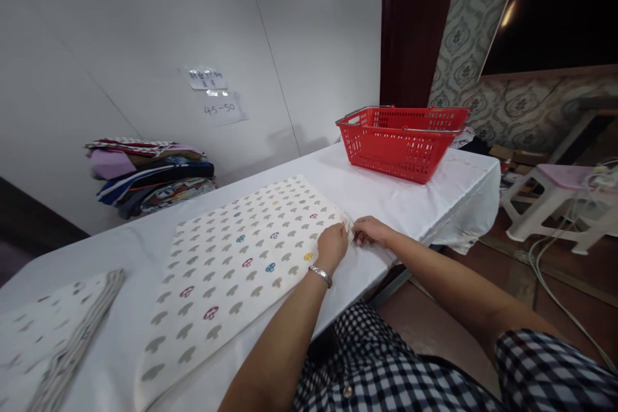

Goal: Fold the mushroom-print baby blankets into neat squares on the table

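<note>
Head view: both hands (332, 246) (369, 230) pinch the cloth (232, 264) corner.

1. A white patterned cloth (236, 264) is spread flat, printed with rows of grey mushroom-like shapes and a few in red, blue and yellow.
2. It is laid slantwise, stretching away to the left of both hands and down towards the near left.
3. Its far right corner is pinched between the left hand (332, 246) and the right hand (369, 231), which meet at that corner.
4. The left hand is rested on the cloth's right edge; the right hand is placed just beyond it.
</note>
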